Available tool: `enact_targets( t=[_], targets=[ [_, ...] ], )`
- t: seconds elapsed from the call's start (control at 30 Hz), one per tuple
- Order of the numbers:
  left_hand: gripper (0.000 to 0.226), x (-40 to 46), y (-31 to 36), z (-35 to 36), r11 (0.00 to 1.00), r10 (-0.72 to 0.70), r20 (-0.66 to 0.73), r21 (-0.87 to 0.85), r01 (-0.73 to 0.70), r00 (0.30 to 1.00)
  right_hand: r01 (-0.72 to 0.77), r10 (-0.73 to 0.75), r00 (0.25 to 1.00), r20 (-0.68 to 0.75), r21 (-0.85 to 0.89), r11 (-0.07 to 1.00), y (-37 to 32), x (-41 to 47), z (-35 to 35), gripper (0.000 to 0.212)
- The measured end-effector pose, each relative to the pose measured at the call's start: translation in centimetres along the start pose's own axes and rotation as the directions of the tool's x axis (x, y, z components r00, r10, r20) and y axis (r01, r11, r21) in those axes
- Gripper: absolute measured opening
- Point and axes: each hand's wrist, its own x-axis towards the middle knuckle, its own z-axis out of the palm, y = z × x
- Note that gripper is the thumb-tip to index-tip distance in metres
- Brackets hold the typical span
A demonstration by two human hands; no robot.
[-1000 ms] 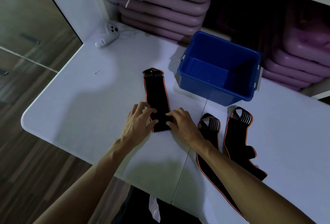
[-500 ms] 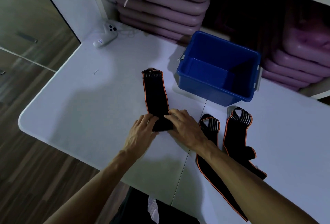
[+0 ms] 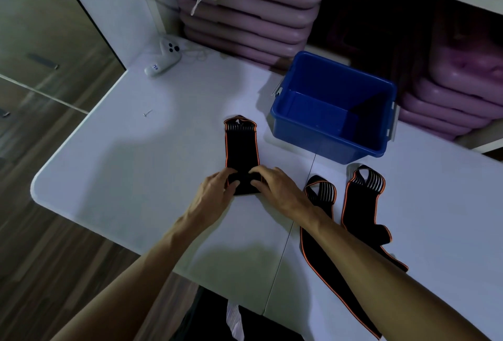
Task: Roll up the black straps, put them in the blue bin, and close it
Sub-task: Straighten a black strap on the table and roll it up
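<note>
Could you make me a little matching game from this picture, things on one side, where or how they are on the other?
Things:
1. blue bin
2. strap under the hands
3. white controller
4. two other straps

States:
A. far left corner of the table
B. open and empty
C. lying flat, not rolled
D. near end being rolled

Pairs: 1-B, 2-D, 3-A, 4-C

Storage room: stacked pink mats [image 3: 245, 14], white folding table [image 3: 136, 163].

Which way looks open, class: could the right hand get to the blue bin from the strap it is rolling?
Probably yes: the right hand has bare table between it and the open, empty blue bin.
</note>
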Motion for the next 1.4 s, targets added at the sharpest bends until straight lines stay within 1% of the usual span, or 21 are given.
enact_targets(
  t=[0.13,0.23,0.37,0.43,0.5,0.57,0.6,0.67,0.8,0.83,0.9,0.97,1.03,1.07,1.1,1.13,1.17,1.27,1.33,1.4],
  targets=[
    [0.022,0.1,0.6,0.5,0.997,-0.068,-0.086,-0.029,0.066,0.994,-0.04,0.047,0.994,-0.094,0.077,0.996,-0.8,-0.1,0.2,0.016],
    [0.025,-0.1,0.8,0.8,0.999,-0.04,-0.161,0.009,0.042,0.986,-0.035,0.046,0.99,-0.132,0.083,0.996,-0.9,0.1,0.4,0.014],
    [0.016,0.3,0.5,0.5,0.998,-0.048,-0.162,-0.059,0.038,0.986,-0.037,0.051,0.99,-0.128,0.11,0.993,-0.7,0.4,0.6,0.013],
    [0.017,0.6,0.1,0.6,0.995,-0.08,-0.158,-0.077,0.069,0.984,-0.053,0.067,0.988,-0.136,0.104,0.993,-0.4,0.6,1.0,0.017],
    [0.016,0.9,-0.1,0.7,0.984,-0.143,-0.17,-0.13,0.122,0.975,-0.075,0.085,0.989,-0.124,0.084,0.994,-0.2,0.6,1.2,0.03],
    [0.013,1.2,0.0,0.7,0.973,-0.188,-0.181,-0.169,0.158,0.965,-0.079,0.081,0.993,-0.09,0.03,0.996,0.0,0.3,1.3,0.048],
    [0.012,1.4,0.0,0.7,0.973,-0.187,-0.187,-0.168,0.156,0.964,-0.073,0.071,0.994,-0.081,-0.022,0.997,0.2,0.1,1.4,0.056],
    [0.011,1.7,0.0,0.6,0.978,-0.168,-0.179,-0.154,0.141,0.969,-0.062,0.049,0.995,-0.085,-0.156,0.986,0.5,-0.3,1.6,0.064],
    [0.008,2.0,0.0,0.8,0.988,-0.122,-0.172,-0.111,0.104,0.978,-0.049,0.014,0.994,-0.109,-0.328,0.944,0.2,-0.3,1.9,0.06],
    [0.007,1.9,0.1,0.9,0.992,-0.105,-0.186,-0.082,0.091,0.977,-0.038,0.001,0.995,-0.1,-0.365,0.93,0.2,-0.2,1.9,0.06],
    [0.011,1.6,0.0,0.7,0.999,-0.025,-0.206,0.038,0.033,0.978,-0.019,-0.012,0.997,-0.074,-0.407,0.913,0.2,-0.1,1.9,0.061],
    [0.025,1.1,-0.7,0.4,0.986,0.087,-0.142,0.156,-0.064,0.986,-0.003,-0.026,0.997,-0.069,-0.393,0.92,0.4,-0.1,1.7,0.061],
    [0.05,0.6,-2.0,-0.1,0.957,0.166,-0.003,0.24,-0.16,0.986,0.013,-0.043,0.996,-0.084,-0.335,0.942,0.4,-0.1,1.5,0.057],
    [0.059,0.3,-2.5,-0.3,0.941,0.186,0.054,0.279,-0.193,0.981,0.016,-0.045,0.995,-0.086,-0.303,0.953,0.3,-0.1,1.3,0.054],
    [0.061,0.2,-3.0,-0.5,0.929,0.195,0.082,0.304,-0.211,0.977,0.023,-0.047,0.996,-0.081,-0.281,0.96,0.2,0.0,1.2,0.051],
    [0.059,0.1,-3.3,-0.7,0.926,0.203,0.087,0.306,-0.22,0.975,0.034,-0.056,0.996,-0.074,-0.273,0.962,0.2,0.0,1.1,0.049],
    [0.055,0.2,-3.5,-0.8,0.933,0.207,0.085,0.283,-0.223,0.975,0.043,-0.064,0.996,-0.067,-0.277,0.96,0.3,0.0,1.0,0.049],
    [0.051,0.6,-3.6,-1.2,0.968,0.191,0.108,0.143,-0.206,0.976,0.041,-0.059,0.997,-0.057,-0.282,0.959,0.6,0.1,1.0,0.051],
    [0.051,0.9,-3.6,-1.4,0.979,0.179,0.127,0.072,-0.189,0.976,0.024,-0.038,0.998,-0.059,-0.236,0.972,0.7,0.3,1.0,0.049],
    [0.053,1.5,-3.5,-1.8,0.991,0.127,0.151,0.032,-0.133,0.98,-0.003,-0.007,0.998,-0.058,-0.178,0.984,0.8,0.5,0.9,0.047]
  ],
)
